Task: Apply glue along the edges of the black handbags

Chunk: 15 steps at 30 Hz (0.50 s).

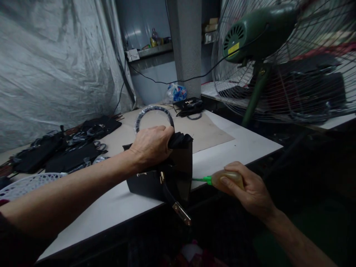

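Note:
A black handbag [147, 185] stands near the front edge of the white table, its ring-shaped, plastic-wrapped handle [154, 108] rising behind my left hand [154, 144]. That hand is closed over the bag's top edge; its fingertips are hidden on the far side. From the bag's front hangs a strap with a gold metal clasp [182, 214], reaching past the table edge. My right hand [250, 187] is wrapped round a squeeze bottle [226, 181] of amber liquid. The bottle's thin green nozzle [201, 179] points left, its tip at the bag's side panel; whether it touches I cannot tell.
Several black bag pieces [69, 148] with plastic-wrapped parts lie at the left, near a white mesh basket [30, 183]. Another black bag [187, 106] sits at the back beside a blue plastic package [176, 92]. A large green fan [258, 33] stands at the right; a cable crosses behind the table.

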Each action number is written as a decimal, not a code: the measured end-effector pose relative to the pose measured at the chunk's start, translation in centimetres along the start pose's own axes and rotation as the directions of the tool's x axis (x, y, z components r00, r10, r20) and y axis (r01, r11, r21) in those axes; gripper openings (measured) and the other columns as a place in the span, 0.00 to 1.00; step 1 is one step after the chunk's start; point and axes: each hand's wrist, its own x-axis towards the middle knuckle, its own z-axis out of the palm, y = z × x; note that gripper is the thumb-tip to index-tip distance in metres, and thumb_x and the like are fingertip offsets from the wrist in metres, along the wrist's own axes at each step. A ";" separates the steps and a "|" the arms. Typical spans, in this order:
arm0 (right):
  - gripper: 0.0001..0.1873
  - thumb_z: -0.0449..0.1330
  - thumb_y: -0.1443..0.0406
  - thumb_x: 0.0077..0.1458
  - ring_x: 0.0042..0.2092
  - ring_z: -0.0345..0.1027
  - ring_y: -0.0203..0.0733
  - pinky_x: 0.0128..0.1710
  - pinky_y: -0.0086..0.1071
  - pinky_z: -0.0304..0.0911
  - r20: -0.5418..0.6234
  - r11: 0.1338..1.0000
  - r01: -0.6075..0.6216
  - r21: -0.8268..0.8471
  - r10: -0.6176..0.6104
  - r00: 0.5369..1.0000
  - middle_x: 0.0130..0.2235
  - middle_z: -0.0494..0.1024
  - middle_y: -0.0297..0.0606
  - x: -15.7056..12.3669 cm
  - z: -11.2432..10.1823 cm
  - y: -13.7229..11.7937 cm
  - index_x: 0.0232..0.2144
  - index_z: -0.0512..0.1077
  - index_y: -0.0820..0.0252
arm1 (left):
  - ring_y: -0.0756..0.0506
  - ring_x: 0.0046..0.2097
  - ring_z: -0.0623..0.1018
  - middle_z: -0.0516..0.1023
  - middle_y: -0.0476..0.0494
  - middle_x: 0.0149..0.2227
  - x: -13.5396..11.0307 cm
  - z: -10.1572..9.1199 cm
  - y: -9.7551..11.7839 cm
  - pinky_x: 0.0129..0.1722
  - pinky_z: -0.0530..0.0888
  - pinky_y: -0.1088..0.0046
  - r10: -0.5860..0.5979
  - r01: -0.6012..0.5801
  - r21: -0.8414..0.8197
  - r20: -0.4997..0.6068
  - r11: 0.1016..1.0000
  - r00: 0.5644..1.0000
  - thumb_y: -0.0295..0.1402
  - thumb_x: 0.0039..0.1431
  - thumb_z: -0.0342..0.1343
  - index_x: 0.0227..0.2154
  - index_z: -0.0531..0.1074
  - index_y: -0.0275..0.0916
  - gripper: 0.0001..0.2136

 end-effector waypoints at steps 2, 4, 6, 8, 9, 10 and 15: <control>0.05 0.62 0.62 0.63 0.35 0.74 0.43 0.36 0.35 0.70 0.035 0.999 0.033 0.011 -0.033 0.999 0.37 0.78 0.35 0.0 0.7 0.3 0.42 0.71 0.53 | 0.34 0.44 0.81 0.81 0.36 0.43 -0.2 -0.1 0.1 0.37 0.74 0.61 -0.002 0.002 0.001 -0.004 1.000 1.000 0.36 0.62 0.51 0.46 0.71 0.39 0.12; 0.04 0.62 0.62 0.64 0.33 0.73 0.41 0.34 0.34 0.69 0.067 0.999 0.041 0.016 -0.042 0.997 0.35 0.76 0.34 0.1 1.2 0.5 0.41 0.71 0.53 | 0.35 0.44 0.81 0.81 0.36 0.43 -0.3 -0.1 0.1 0.37 0.74 0.61 -0.008 0.008 0.003 0.009 1.000 1.000 0.37 0.62 0.52 0.46 0.71 0.39 0.12; 0.03 0.62 0.62 0.64 0.32 0.71 0.39 0.32 0.32 0.67 0.102 0.999 0.042 0.025 -0.044 0.994 0.33 0.75 0.32 0.3 1.4 0.5 0.39 0.71 0.53 | 0.35 0.45 0.81 0.81 0.36 0.44 -0.4 0.0 0.2 0.38 0.74 0.62 -0.011 0.011 0.004 0.019 1.000 1.000 0.38 0.62 0.53 0.47 0.70 0.40 0.13; 0.03 0.62 0.62 0.64 0.31 0.70 0.38 0.31 0.32 0.66 0.134 0.999 0.039 0.032 -0.043 0.990 0.32 0.75 0.31 0.6 1.3 0.4 0.38 0.72 0.53 | 0.35 0.47 0.81 0.80 0.36 0.45 -0.6 0.2 0.2 0.39 0.75 0.62 -0.012 0.012 0.007 0.013 1.000 1.000 0.38 0.62 0.53 0.48 0.70 0.40 0.14; 0.03 0.62 0.61 0.64 0.31 0.70 0.38 0.31 0.32 0.66 0.139 0.999 0.030 0.032 -0.034 0.990 0.32 0.75 0.31 0.7 1.2 0.3 0.38 0.72 0.53 | 0.35 0.47 0.81 0.80 0.36 0.45 -0.6 0.3 0.2 0.39 0.75 0.62 -0.012 0.012 0.010 0.007 1.000 1.000 0.38 0.62 0.53 0.48 0.69 0.40 0.13; 0.04 0.62 0.61 0.64 0.31 0.70 0.39 0.31 0.32 0.66 0.132 0.999 0.018 0.030 -0.022 0.991 0.32 0.75 0.32 0.7 1.2 0.2 0.38 0.72 0.54 | 0.34 0.48 0.81 0.80 0.36 0.45 -0.7 0.4 0.1 0.39 0.75 0.62 -0.014 0.014 0.014 0.002 1.000 1.000 0.38 0.62 0.53 0.48 0.69 0.40 0.13; 0.07 0.61 0.58 0.64 0.30 0.69 0.40 0.30 0.34 0.65 0.131 0.999 -0.038 0.031 0.033 0.991 0.30 0.75 0.32 0.9 1.4 -0.2 0.35 0.71 0.54 | 0.33 0.47 0.81 0.80 0.35 0.44 -1.2 0.5 0.1 0.36 0.75 0.62 -0.005 0.006 0.028 -0.017 1.000 1.000 0.38 0.61 0.53 0.47 0.69 0.40 0.13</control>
